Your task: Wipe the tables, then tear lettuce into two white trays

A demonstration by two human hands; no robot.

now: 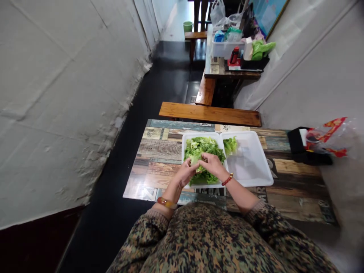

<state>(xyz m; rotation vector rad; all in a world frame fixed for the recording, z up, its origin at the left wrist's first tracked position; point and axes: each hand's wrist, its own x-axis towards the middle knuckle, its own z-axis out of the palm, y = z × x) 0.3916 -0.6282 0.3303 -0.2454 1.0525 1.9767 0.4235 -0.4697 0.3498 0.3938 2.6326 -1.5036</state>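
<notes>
Over a white tray (184, 141) heaped with green lettuce (210, 145), my left hand (186, 171) and my right hand (212, 165) come together. Between them is a pale green lettuce leaf (195, 157), with the fingers of both hands closed on it. The fingertips almost meet at the leaf, and part of it is hidden behind them. A second white tray (247, 167) stands against the first on the right. One lettuce leaf (230, 145) lies in its upper left corner.
The trays rest on a wood-patterned table (159, 167). A black box (297, 146) with a red and clear plastic bag (331, 138) sits at its right end. Beyond is a wooden bench (210, 113), then another table (218, 70) loaded with containers. Walls rise on both sides.
</notes>
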